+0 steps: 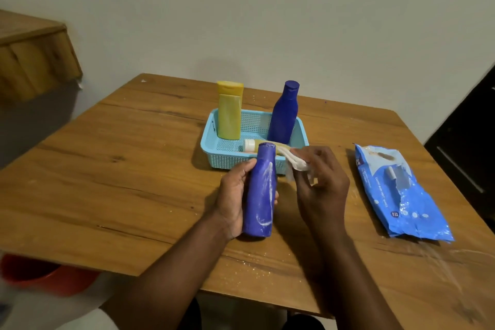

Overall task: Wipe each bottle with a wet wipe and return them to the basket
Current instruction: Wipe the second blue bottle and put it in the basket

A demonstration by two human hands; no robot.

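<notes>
My left hand (pixel 234 195) grips a purple-blue bottle (pixel 260 193) streaked with white residue, held just in front of the basket. My right hand (pixel 320 182) pinches a crumpled white wet wipe (pixel 297 165) beside the bottle's upper part. The light blue basket (pixel 214 139) sits at the table's middle back. In it a yellow bottle (pixel 229 112) and a dark blue bottle (pixel 284 115) stand upright. A small yellowish bottle with a white cap (pixel 250 145) lies on its side, partly hidden behind the held bottle.
A blue wet wipe pack (pixel 399 193) lies on the wooden table (pixel 107 182) to the right. White specks dot the table's near edge. A red bucket (pixel 48 273) stands on the floor at the lower left. A wooden shelf (pixel 34 56) juts from the left wall.
</notes>
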